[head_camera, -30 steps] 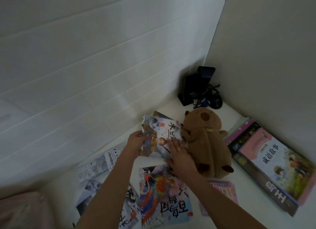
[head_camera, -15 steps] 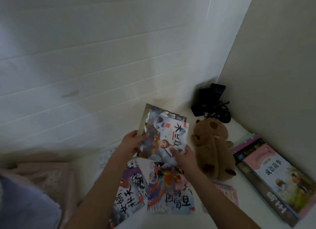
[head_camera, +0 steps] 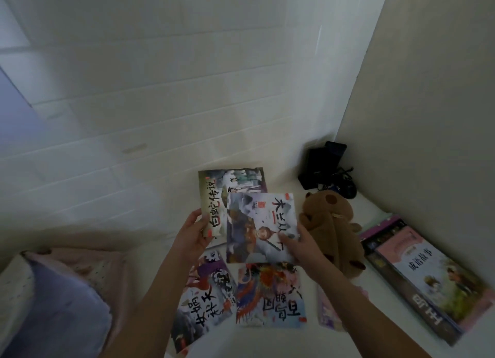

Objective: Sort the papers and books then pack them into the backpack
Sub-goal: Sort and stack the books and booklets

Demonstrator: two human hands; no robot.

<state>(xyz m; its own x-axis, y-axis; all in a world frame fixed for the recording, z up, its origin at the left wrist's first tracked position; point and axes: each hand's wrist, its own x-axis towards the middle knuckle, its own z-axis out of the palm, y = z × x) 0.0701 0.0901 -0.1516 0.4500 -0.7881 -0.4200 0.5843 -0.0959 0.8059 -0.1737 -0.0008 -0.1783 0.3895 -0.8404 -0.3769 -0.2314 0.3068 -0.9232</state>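
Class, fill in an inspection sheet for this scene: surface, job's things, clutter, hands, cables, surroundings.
Surface: white tabletop, dimly lit.
Job's things: two picture books held up, front book overlapping rear book; two more picture books flat below; stack of books at right; backpack not seen.
Clutter: brown plush toy; black device in the corner.
Hands: left hand grips rear book; right hand grips front book.
Cables: black cords beside the device.
Surroundings: white panelled wall; pink fabric at left.

Two thin paper picture books [head_camera: 261,224] with glossy printed covers are held up beside a brown plush toy [head_camera: 333,229] of soft, matt fur. Below the toy, glossy hardcover books [head_camera: 428,280] are stacked. Left of it, painted white brick [head_camera: 134,130] appears matt.
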